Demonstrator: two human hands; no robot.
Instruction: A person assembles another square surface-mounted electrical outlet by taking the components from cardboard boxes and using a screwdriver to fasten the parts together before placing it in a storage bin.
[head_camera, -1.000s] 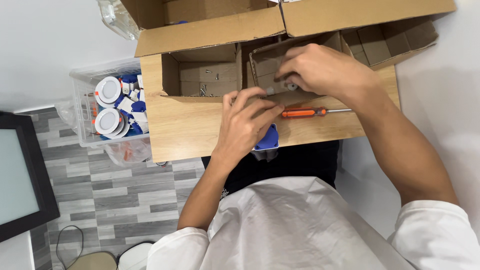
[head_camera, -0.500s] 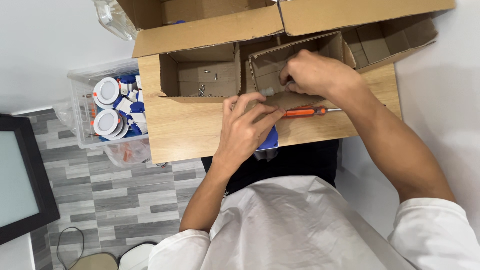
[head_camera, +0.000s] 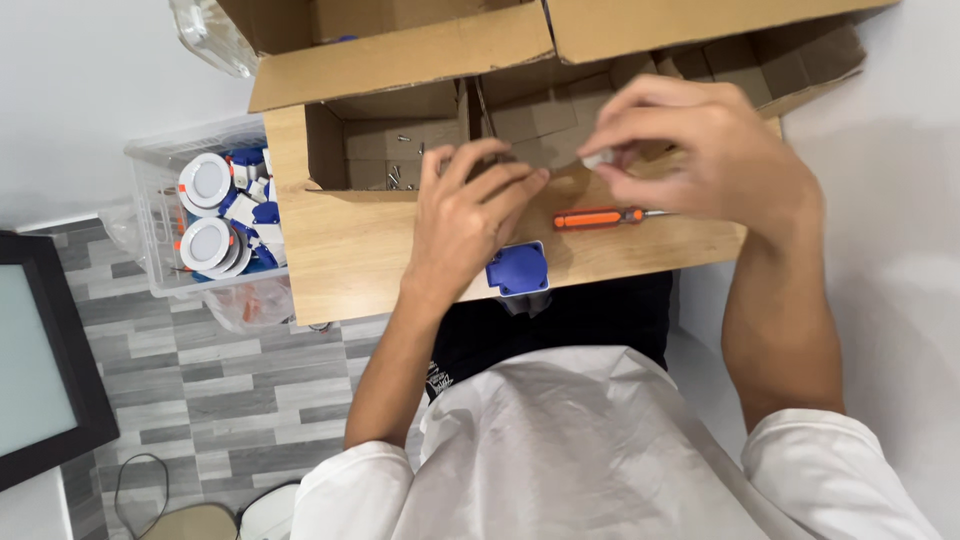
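A clear plastic bin (head_camera: 160, 230) of round white fittings (head_camera: 205, 182) stands beside the wooden table (head_camera: 350, 250), within easy reach; an open cardboard box (head_camera: 390, 140) on it keeps loose screws (head_camera: 395, 175) together; the left hand (head_camera: 470, 225) rests at the box's edge, fingers curled, though whether it holds anything I cannot tell; a blue part (head_camera: 518, 268) lies below it; the right hand (head_camera: 700, 150) pinches a small white piece (head_camera: 598, 158) above the orange screwdriver (head_camera: 600, 217).

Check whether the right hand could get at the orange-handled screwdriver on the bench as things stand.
Probably yes. The screwdriver lies bare on the wooden bench just below the right hand, nothing over it. But its fingers already pinch a small pale piece.
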